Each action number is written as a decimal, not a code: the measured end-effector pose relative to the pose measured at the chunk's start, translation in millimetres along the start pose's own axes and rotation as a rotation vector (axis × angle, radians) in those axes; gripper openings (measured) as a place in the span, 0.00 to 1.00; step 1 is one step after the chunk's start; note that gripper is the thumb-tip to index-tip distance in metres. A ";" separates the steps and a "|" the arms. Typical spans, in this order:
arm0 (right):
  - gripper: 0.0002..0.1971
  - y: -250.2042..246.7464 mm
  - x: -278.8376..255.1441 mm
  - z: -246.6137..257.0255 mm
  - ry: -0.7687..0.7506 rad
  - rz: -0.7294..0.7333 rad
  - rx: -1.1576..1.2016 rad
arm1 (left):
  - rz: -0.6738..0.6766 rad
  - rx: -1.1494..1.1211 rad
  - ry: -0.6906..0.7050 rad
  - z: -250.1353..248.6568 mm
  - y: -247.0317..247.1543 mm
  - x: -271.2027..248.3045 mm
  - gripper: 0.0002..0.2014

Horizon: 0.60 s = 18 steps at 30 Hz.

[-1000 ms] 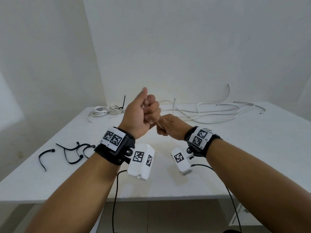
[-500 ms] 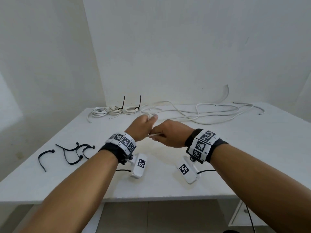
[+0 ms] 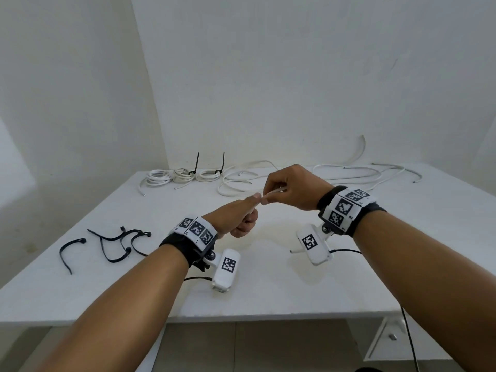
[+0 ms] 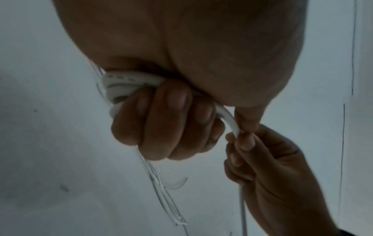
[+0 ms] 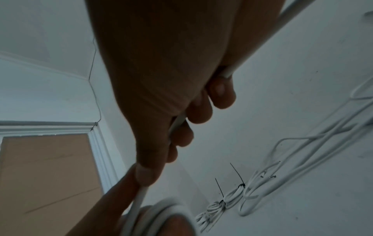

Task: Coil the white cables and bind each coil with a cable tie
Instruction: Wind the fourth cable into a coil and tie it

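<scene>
Above the middle of the white table [image 3: 268, 291], my left hand [image 3: 241, 216] is a fist around a small coil of white cable [image 4: 125, 86], its turns wrapped round the curled fingers. My right hand [image 3: 290, 189] pinches the same cable's free run [image 5: 141, 196] just beyond the left thumb; the cable passes through its curled fingers [image 5: 220, 95]. Three finished coils [image 3: 182, 174] lie at the back left, two with black ties standing up. Loose white cables [image 3: 349, 175] sprawl along the back edge.
Several black cable ties [image 3: 112, 245] lie on the table's left side. A white wall stands right behind the table. The table's front edge [image 3: 241, 318] is near my forearms, with floor below.
Both hands have dropped and moved apart from a raised fist-to-fist pose; the left now sits lower, the right has shifted right and up, drawing cable along.
</scene>
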State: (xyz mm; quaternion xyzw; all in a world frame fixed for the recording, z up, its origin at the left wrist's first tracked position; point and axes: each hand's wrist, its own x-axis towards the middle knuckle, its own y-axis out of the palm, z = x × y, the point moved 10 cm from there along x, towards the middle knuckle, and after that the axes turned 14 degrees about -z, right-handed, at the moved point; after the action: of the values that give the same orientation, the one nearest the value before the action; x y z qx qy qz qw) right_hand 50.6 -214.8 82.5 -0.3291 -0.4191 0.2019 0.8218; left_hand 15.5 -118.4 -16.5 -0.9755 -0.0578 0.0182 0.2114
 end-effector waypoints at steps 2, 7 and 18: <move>0.10 -5.2 2.1 -4.0 0.025 -0.022 0.070 | 0.052 -0.095 0.011 -5.1 7.1 -5.9 0.23; 0.13 -13.3 3.1 -17.6 0.085 -0.127 0.176 | 0.160 -0.346 0.021 -26.2 14.3 -21.7 0.19; 0.25 29.7 -9.7 -10.8 0.271 -0.029 0.458 | 0.025 -0.869 0.273 -111.3 -32.2 -34.5 0.28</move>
State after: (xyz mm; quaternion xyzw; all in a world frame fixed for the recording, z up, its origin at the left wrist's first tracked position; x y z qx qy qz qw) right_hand 52.3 -203.8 51.3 -0.1526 -0.2531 0.2336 0.9263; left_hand -15.5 -139.1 98.5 -0.9678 -0.0201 -0.1340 -0.2121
